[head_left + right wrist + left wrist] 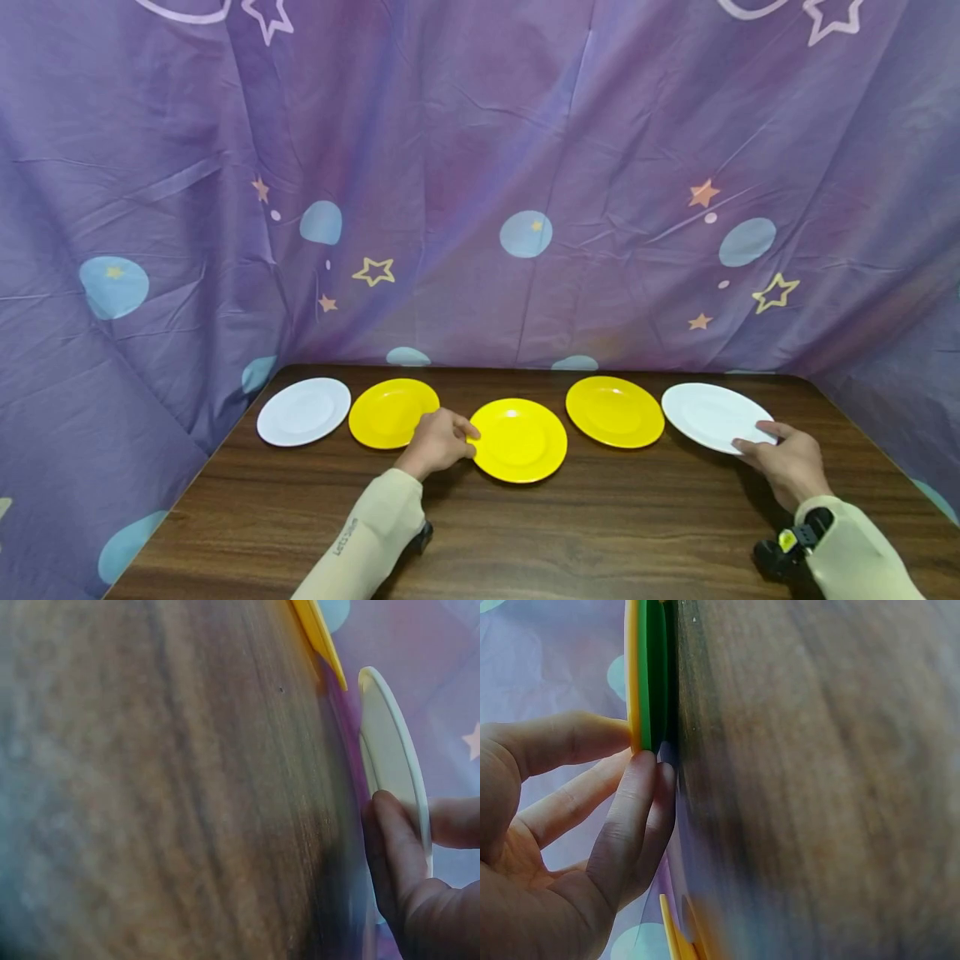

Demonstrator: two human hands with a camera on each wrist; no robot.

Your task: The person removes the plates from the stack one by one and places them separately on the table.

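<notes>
My left hand (437,443) pinches the left rim of the middle yellow plate (519,442), which sits a little nearer than its neighbours. In the left wrist view the thumb lies on the yellow rim (632,675) and fingertips are beneath; a green band (653,675) shows under it, whether a second plate or the underside I cannot tell. At the far right, my right hand (791,467) holds a white plate (712,417) by its right rim, thumb on top and fingers below. That plate (394,750) looks tilted, its gripped side raised off the table.
A white plate (303,412) lies at the far left, beside a yellow plate (382,410). Another yellow plate (615,412) lies between the middle and right-hand plates. All are on a brown wooden table (570,542), with a purple patterned curtain (450,167) behind and at the sides.
</notes>
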